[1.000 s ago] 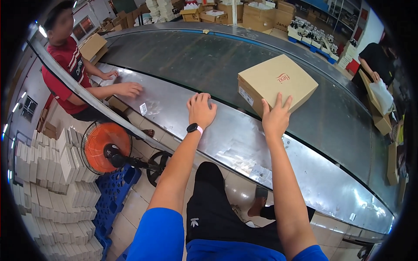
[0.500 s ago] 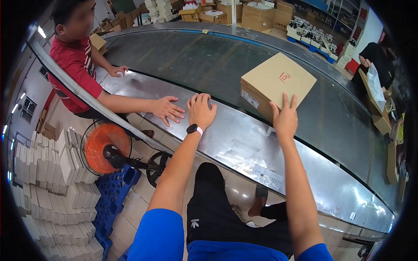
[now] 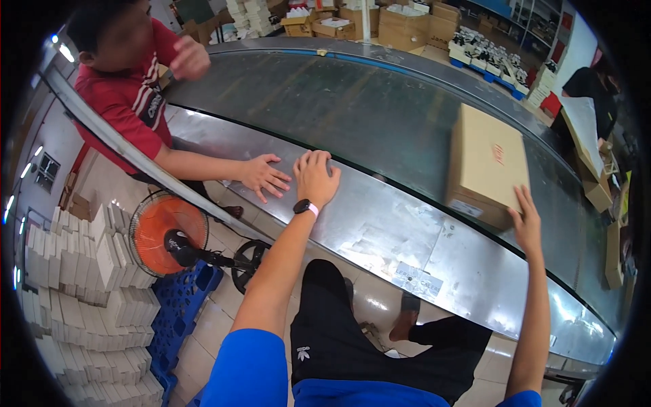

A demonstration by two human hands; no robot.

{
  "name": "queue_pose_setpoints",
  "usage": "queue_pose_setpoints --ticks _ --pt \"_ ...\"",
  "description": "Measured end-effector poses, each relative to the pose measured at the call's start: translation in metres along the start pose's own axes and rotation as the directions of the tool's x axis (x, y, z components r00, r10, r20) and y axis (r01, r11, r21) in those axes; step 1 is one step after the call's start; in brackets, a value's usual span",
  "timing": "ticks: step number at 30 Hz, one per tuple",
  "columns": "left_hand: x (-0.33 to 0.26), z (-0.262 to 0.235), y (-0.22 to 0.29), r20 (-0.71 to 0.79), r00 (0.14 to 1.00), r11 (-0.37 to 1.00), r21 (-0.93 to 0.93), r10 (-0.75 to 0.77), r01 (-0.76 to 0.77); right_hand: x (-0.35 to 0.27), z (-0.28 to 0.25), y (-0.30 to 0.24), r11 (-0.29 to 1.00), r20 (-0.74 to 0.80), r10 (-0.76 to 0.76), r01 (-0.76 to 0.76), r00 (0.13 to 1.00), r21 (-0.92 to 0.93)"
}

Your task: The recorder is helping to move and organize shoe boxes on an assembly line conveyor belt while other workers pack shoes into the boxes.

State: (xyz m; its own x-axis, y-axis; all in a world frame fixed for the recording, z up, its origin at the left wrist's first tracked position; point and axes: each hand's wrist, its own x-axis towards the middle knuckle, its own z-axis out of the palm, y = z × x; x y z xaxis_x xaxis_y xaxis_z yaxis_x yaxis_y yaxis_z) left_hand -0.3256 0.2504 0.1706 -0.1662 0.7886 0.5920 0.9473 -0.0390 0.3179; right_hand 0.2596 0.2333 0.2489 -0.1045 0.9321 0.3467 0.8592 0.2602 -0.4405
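Observation:
On the dark conveyor belt [image 3: 380, 102] sits a closed brown cardboard box [image 3: 489, 159] with red print on its lid and a white label on its near side. My right hand [image 3: 528, 227] touches the box's near right corner with fingers stretched and not wrapped round it. My left hand [image 3: 316, 178], palm down and empty, rests on the shiny metal ledge [image 3: 366, 224], its fingertips at the belt's edge. Close beside it, a co-worker's hand [image 3: 266, 178] lies spread on the same ledge.
The co-worker in a red shirt [image 3: 125, 102] stands at the left. An orange fan [image 3: 159, 234] and stacks of pale flat boxes [image 3: 88, 298] by a blue pallet [image 3: 180, 312] are below. Another person [image 3: 588, 88] works at far right near open cartons [image 3: 590, 180].
The brown box has moved right along the belt and turned, with my right hand following it. My left hand stays on the ledge. The co-worker's other hand has lifted off the ledge.

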Motion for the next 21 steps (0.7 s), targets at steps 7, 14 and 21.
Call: queue_pose_setpoints --ticks 7,14,21 --pt "0.0 0.001 0.008 -0.011 1.0 1.0 -0.006 0.005 -0.005 -0.035 -0.039 0.058 0.997 -0.03 0.058 -0.056 0.998 0.051" --pt "-0.005 0.001 0.009 0.01 1.0 1.0 -0.03 -0.008 0.008 -0.039 -0.038 0.044 0.993 -0.045 0.114 -0.113 0.993 0.022" --pt "-0.001 0.007 0.007 -0.038 0.996 0.997 -0.009 0.076 -0.076 -0.036 -0.033 0.042 0.986 -0.053 0.084 -0.091 0.995 -0.142"
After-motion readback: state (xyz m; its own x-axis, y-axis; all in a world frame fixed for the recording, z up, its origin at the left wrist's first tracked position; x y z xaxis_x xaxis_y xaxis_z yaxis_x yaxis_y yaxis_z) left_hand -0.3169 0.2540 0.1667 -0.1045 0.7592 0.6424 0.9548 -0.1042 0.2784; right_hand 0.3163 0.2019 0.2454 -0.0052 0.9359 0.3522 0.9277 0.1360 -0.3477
